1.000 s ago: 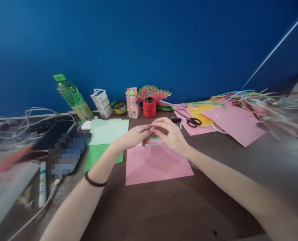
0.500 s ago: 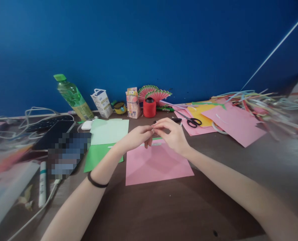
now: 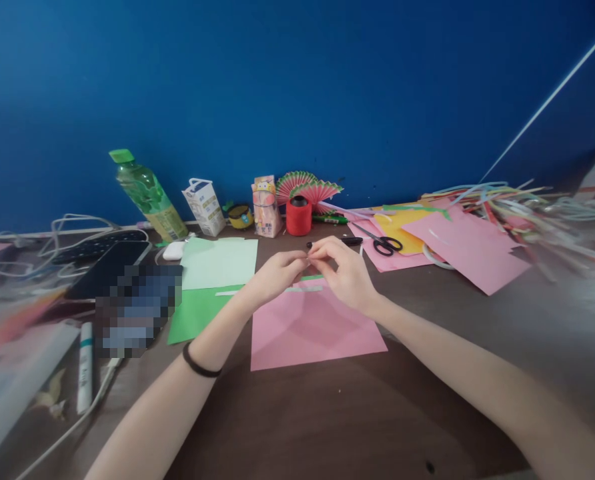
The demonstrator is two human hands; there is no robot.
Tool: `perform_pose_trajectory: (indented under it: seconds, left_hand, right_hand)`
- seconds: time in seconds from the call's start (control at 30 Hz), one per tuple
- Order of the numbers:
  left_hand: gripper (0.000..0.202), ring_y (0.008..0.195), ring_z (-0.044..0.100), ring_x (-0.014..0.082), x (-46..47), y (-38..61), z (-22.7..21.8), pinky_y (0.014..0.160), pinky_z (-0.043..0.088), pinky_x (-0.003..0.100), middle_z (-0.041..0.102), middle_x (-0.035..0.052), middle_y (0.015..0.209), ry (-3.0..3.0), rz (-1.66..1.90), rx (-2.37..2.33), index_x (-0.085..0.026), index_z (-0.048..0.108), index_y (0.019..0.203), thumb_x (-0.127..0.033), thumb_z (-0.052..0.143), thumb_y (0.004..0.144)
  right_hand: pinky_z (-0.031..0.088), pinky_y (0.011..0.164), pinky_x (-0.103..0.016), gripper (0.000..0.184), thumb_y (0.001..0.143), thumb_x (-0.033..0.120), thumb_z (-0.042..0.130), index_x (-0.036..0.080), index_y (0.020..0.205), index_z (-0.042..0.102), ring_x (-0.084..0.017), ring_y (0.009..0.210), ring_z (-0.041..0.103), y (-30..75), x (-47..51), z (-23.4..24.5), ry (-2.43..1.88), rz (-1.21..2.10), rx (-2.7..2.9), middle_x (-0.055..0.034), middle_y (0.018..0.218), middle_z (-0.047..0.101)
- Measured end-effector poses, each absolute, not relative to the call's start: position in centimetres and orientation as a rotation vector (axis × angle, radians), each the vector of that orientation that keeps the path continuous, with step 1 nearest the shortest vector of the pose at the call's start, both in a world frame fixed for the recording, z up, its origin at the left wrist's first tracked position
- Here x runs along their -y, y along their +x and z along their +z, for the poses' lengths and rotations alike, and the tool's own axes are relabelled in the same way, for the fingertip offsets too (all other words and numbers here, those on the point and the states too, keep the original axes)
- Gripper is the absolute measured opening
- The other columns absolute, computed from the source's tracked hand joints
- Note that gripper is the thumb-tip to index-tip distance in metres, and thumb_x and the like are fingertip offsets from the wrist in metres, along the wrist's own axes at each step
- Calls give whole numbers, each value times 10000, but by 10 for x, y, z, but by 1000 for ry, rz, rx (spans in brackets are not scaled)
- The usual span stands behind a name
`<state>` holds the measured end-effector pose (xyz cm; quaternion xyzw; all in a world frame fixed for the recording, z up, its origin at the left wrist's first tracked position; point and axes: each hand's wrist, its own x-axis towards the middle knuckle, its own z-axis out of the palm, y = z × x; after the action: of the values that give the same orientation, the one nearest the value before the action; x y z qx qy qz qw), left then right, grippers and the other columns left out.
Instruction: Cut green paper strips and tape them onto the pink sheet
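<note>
My left hand and my right hand meet at the fingertips above the far edge of a pink paper sheet. Both are closed in a pinch. Whatever lies between the fingertips is too small to make out. Below them, a thin pale strip lies across the top of the pink sheet, and a bit of green shows at its far edge. Left of my hands lie a pale green sheet and a brighter green sheet. A black pen rests just behind my right hand.
Black scissors lie on pink and yellow papers at the right. Along the wall stand a green bottle, cartons, a red thread spool and a folded paper fan. A phone and marker are at the left.
My left fingers have curled in, with the lower ones no longer hanging beneath the pinch. Both hands have shifted very slightly to the right and stay fingertip to fingertip.
</note>
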<state>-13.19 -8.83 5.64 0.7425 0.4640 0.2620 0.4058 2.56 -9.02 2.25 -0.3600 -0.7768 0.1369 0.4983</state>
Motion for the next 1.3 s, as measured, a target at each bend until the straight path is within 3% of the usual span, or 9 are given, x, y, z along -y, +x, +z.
perform_pose_trajectory:
  seconds: [0.23, 0.5, 0.57, 0.67, 0.77, 0.93, 1.07, 1.3]
  left_hand:
    - [185, 464, 245, 82, 91, -125, 52, 448, 211, 228, 273, -60, 513, 1647, 764, -1099, -184, 388, 572, -264, 390, 739]
    - [210, 454, 219, 95, 81, -137, 45, 464, 253, 220, 194, -63, 510, 1597, 827, -1054, -189, 470, 666, -286, 331, 789]
    - [241, 468, 290, 109, 75, -144, 42, 480, 268, 225, 264, -49, 516, 1760, 815, -1182, -195, 515, 721, -289, 310, 806]
    - [257, 600, 467, 154, 67, -152, 38, 569, 325, 249, 495, 6, 637, 2132, 692, -1529, -207, 540, 741, -305, 317, 824]
    - [268, 743, 551, 198, 62, -157, 29, 662, 365, 275, 601, 56, 801, 2341, 431, -1742, -211, 550, 823, -294, 297, 853]
    - [173, 902, 540, 229, 59, -163, 19, 790, 382, 311, 604, 107, 955, 2458, 337, -1733, -171, 553, 840, -244, 397, 821]
    - [145, 910, 518, 247, 58, -163, 22, 813, 385, 347, 586, 106, 925, 2506, 409, -1725, -158, 554, 859, -258, 496, 771]
    - [182, 859, 550, 192, 65, -150, 33, 788, 399, 297, 621, 39, 866, 2325, 504, -1397, -194, 614, 824, -269, 453, 782]
  right_hand:
    - [428, 695, -278, 151, 837, 115, 416, 210, 763, 507, -161, 840, 578, 25, 93, 18, -960, 92, 1957, -34, 866, 603]
    - [432, 710, -299, 128, 865, 179, 398, 225, 799, 498, -165, 828, 564, 26, 91, 16, -905, 231, 1868, -33, 857, 584]
    - [433, 712, -295, 108, 864, 205, 409, 221, 811, 501, -163, 818, 563, 26, 87, 18, -920, 313, 1849, -34, 853, 579]
    - [429, 687, -290, 65, 834, 219, 454, 213, 861, 513, -158, 769, 572, 31, 79, 19, -1063, 489, 1879, -28, 847, 596]
    - [407, 629, -279, 231, 760, 164, 513, 226, 983, 508, -155, 692, 574, 39, 71, 16, -1259, 680, 2031, 4, 763, 611]
    - [379, 592, -249, 481, 645, 126, 586, 240, 1093, 452, -146, 672, 547, 49, 69, 8, -1236, 794, 2315, 20, 758, 581]
    - [368, 577, -237, 470, 635, 106, 570, 239, 1067, 443, -132, 639, 522, 48, 70, 4, -1205, 838, 2354, 31, 729, 557]
    - [384, 584, -248, 436, 639, 45, 488, 226, 1026, 405, -118, 596, 515, 45, 68, 7, -1121, 969, 2251, 53, 669, 542]
